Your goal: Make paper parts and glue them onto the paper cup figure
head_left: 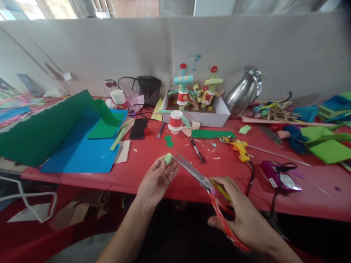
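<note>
Between the thumb and fingers of my left hand [159, 179] is a small folded light-green paper strip [168, 158], pleated into a little stack. My right hand [238, 212] grips a pair of scissors [203, 179] by red and yellow handles. Their blades point up and left, the tips close to the folded paper but apart from it. Beyond my hands stands a red and white paper cup figure [176, 120] with pleated green arms. Green paper circles [169, 141] lie in front of it.
A white box [219, 113] holds similar cup figures at the back, beside a steel jug [242, 93]. A yellow glue gun [240, 148], a black marker [197, 151] and a purple box [279, 177] lie right. Blue card [79, 153] and a phone [138, 129] are left.
</note>
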### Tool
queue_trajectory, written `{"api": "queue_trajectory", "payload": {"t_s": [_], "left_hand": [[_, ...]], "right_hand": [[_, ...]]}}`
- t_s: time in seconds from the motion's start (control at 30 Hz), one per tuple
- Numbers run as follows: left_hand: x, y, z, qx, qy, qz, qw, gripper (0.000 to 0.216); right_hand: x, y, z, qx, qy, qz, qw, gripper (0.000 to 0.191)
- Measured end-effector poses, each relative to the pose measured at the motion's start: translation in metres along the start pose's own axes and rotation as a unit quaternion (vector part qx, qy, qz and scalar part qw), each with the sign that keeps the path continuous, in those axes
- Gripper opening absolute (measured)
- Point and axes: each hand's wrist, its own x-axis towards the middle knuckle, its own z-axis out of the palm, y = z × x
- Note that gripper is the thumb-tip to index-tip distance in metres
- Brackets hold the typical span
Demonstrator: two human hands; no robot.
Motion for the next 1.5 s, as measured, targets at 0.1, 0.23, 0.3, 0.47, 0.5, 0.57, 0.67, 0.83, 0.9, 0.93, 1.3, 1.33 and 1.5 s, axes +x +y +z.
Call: {"api": "queue_trajectory", "payload": {"t_s": [0.1, 0.23, 0.3, 0.47, 0.5, 0.57, 0.67, 0.83, 0.9, 0.93, 1.3, 1.33, 1.5], "left_hand": [[0.001, 0.0, -0.002, -0.019, 0.032, -0.014, 0.999, 0.008], [0.004, 0.001, -0.005, -0.036, 0.057, -0.028, 0.997, 0.009], [0.008, 0.001, -0.007, -0.022, 0.044, -0.021, 0.999, 0.009], [0.029, 0.012, -0.01, 0.063, 0.022, 0.044, 0.997, 0.019], [0.033, 0.015, -0.009, 0.085, 0.019, 0.059, 0.994, 0.021], [0.038, 0.019, -0.007, 0.132, 0.013, 0.081, 0.988, 0.024], [0.039, 0.019, -0.003, 0.189, 0.005, 0.1, 0.977, 0.029], [0.031, 0.005, -0.003, 0.203, 0.0, 0.104, 0.974, 0.031], [0.031, 0.004, -0.006, 0.211, 0.009, 0.105, 0.972, 0.032], [0.033, 0.006, -0.009, 0.213, 0.017, 0.112, 0.971, 0.033], [0.072, 0.041, -0.048, 0.203, 0.011, 0.17, 0.964, 0.03], [0.071, 0.04, -0.048, 0.202, 0.0, 0.169, 0.965, 0.029], [0.064, 0.034, -0.043, 0.232, -0.025, 0.151, 0.961, 0.034]], "right_hand": [[0.004, 0.008, 0.004, 0.016, 0.045, 0.032, 0.998, 0.065], [0.018, 0.033, 0.005, -0.037, 0.13, 0.081, 0.987, 0.048], [0.027, 0.046, 0.002, -0.117, 0.144, 0.119, 0.975, 0.052], [0.051, 0.071, -0.002, -0.256, 0.131, 0.171, 0.942, 0.057], [0.055, 0.074, -0.002, -0.274, 0.128, 0.168, 0.938, 0.056], [0.058, 0.075, -0.002, -0.316, 0.122, 0.156, 0.928, 0.055], [0.058, 0.062, -0.002, -0.378, 0.139, 0.136, 0.905, 0.049], [0.078, 0.015, 0.007, -0.231, 0.204, -0.036, 0.951, 0.035], [0.106, 0.002, 0.021, -0.104, 0.146, -0.102, 0.978, 0.031], [0.123, -0.002, 0.03, -0.076, 0.125, -0.108, 0.983, 0.032], [0.235, -0.002, 0.101, -0.141, 0.075, 0.001, 0.987, 0.025], [0.233, -0.001, 0.1, -0.092, 0.084, 0.006, 0.992, 0.021], [0.215, -0.011, 0.088, 0.292, 0.106, -0.037, 0.95, 0.018]]}}
